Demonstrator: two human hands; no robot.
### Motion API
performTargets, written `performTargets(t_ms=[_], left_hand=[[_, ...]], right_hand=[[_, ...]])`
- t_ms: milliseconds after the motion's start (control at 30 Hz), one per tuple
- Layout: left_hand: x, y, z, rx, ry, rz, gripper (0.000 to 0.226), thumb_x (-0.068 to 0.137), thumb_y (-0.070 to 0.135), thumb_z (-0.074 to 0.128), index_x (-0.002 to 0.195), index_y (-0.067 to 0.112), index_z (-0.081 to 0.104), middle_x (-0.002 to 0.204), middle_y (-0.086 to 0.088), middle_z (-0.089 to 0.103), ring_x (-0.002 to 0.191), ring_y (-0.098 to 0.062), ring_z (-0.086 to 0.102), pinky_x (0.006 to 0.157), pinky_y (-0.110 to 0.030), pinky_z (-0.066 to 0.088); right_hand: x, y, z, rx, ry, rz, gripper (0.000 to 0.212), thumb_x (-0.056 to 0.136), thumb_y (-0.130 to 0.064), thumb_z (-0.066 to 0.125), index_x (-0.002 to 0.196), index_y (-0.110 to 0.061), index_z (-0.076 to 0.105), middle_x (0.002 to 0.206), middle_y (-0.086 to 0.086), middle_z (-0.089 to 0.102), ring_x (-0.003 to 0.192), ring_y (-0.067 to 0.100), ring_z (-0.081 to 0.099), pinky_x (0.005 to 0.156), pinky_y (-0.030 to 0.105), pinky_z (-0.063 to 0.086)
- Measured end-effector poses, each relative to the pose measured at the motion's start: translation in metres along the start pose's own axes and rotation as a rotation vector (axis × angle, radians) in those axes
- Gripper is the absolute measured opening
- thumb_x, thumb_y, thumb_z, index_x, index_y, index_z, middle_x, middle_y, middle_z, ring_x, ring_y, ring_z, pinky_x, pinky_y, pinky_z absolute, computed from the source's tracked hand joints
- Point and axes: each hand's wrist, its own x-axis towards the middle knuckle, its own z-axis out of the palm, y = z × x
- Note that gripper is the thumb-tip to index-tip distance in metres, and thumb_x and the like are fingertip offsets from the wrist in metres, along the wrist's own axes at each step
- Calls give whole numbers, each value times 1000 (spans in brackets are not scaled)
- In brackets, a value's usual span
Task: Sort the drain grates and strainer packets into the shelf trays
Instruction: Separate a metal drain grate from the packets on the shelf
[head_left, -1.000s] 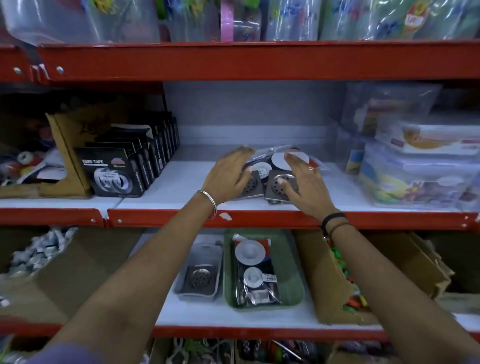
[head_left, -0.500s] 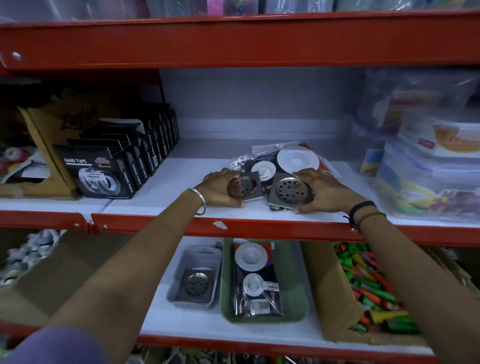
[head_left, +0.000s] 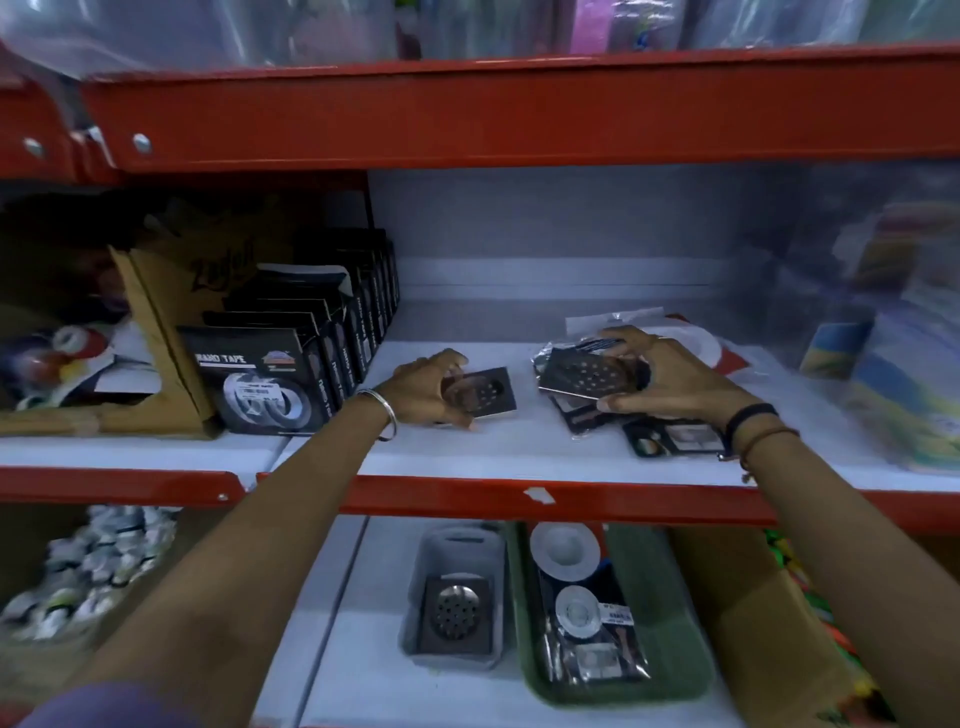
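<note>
On the middle shelf, my left hand (head_left: 426, 389) grips a square metal drain grate (head_left: 485, 392) by its left edge, just above the white shelf board. My right hand (head_left: 670, 384) holds a second square grate (head_left: 587, 375), tilted, over a pile of strainer packets (head_left: 670, 441). On the shelf below, a grey tray (head_left: 457, 551) holds one drain grate (head_left: 456, 613). Beside it a green tray (head_left: 660, 597) holds strainer packets (head_left: 582, 608).
Black tape boxes (head_left: 260, 384) stand in rows left of my left hand, beside a cardboard display box (head_left: 156, 332). Clear plastic containers (head_left: 898, 364) fill the shelf's right end. A red shelf beam (head_left: 519, 499) runs between the two levels. A cardboard box (head_left: 748, 623) sits right of the green tray.
Both hands pulled apart, each taking one grate: the left grate moved left, the right one rose and tilted off the packet pile. The camera moved closer and lower.
</note>
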Motion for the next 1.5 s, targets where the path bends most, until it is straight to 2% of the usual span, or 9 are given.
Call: performTargets(t_ms=[167,300,400,600,800,967,1267,1367,1500], left_hand=[[-1,-13,6,-19,-65,19,97,47,71,74,128,33,38,128,4,56,120,-21,51,105,-40,38],[-2,-25,-1,-128,-82,61,124,56,57,81,149,29,4,155,6,26,142,-17,23,119,-42,21],[-3,-30,-7,-218,-112,83,124,63,42,83,150,26,-3,158,7,17,145,-14,16,119,-35,19],[-3,-38,-9,-190,-176,31,115,67,34,83,151,21,5,154,2,29,141,-13,26,107,-19,21],[-3,-42,-10,-244,-201,-24,104,65,31,84,147,18,21,153,3,30,140,-11,29,106,-18,20],[-2,-31,-15,-179,-217,-18,105,65,35,84,147,19,21,152,4,30,139,-12,29,107,-20,22],[-6,-17,-16,-125,-205,-54,100,67,35,82,146,20,22,151,3,29,137,-15,31,110,-25,25],[-9,-12,-17,-129,-203,-56,104,70,41,79,149,21,15,156,5,18,142,-14,23,112,-26,21],[0,9,-18,-106,-46,8,87,82,42,67,148,13,18,155,-4,19,142,-20,24,114,-29,23]], right_hand=[[34,-27,40,-59,-29,-40,75,67,-32,81,133,-18,48,137,-3,51,118,15,51,100,22,34],[55,-45,68,-70,-100,-13,87,61,-44,81,136,-27,41,132,2,55,120,21,52,105,35,42],[65,-60,80,-87,-172,13,90,61,-45,81,138,-29,37,134,0,50,122,18,47,108,37,39],[76,-72,97,-81,-271,44,88,62,-39,83,137,-29,37,132,-3,53,120,17,50,102,27,38],[75,-77,91,-85,-387,105,74,75,-33,76,138,-23,39,136,-1,50,119,17,47,94,23,34],[68,-75,89,-94,-439,124,79,79,-39,71,144,-25,31,152,-3,35,136,19,36,104,24,26],[67,-65,87,-79,-454,95,80,81,-41,68,147,-25,25,157,-4,24,140,19,31,111,28,22],[63,-62,84,-60,-390,50,69,82,-41,67,142,-24,36,153,-1,34,136,19,37,108,26,27],[45,-53,61,125,-52,88,51,83,-40,66,127,-20,51,130,0,56,118,18,54,97,30,42]])
